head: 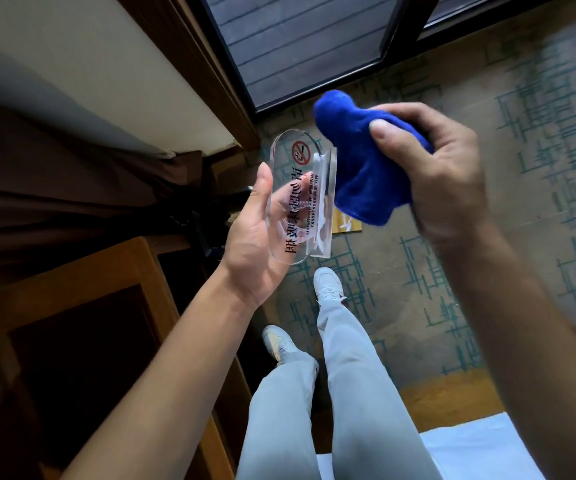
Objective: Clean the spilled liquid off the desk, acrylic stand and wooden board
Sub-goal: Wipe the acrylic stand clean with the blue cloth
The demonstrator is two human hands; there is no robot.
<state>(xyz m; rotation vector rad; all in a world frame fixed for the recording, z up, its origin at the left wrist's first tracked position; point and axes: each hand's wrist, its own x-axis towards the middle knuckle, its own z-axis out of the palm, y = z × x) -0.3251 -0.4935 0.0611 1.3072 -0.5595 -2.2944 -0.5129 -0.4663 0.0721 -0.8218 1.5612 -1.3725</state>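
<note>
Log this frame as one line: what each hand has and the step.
left hand: holds acrylic stand in air | right hand: grip on blue cloth | step: wiping stand | cloth against its base

The cloth (366, 168) is deep blue, the clear stand (300, 199) carries black lettering and a red no-smoking ring, the carpet (487, 209) is tan with teal line patterns, the trousers (349, 393) are pale grey, the shoes (328, 285) white, and the cabinet (82, 306) warm brown.
</note>
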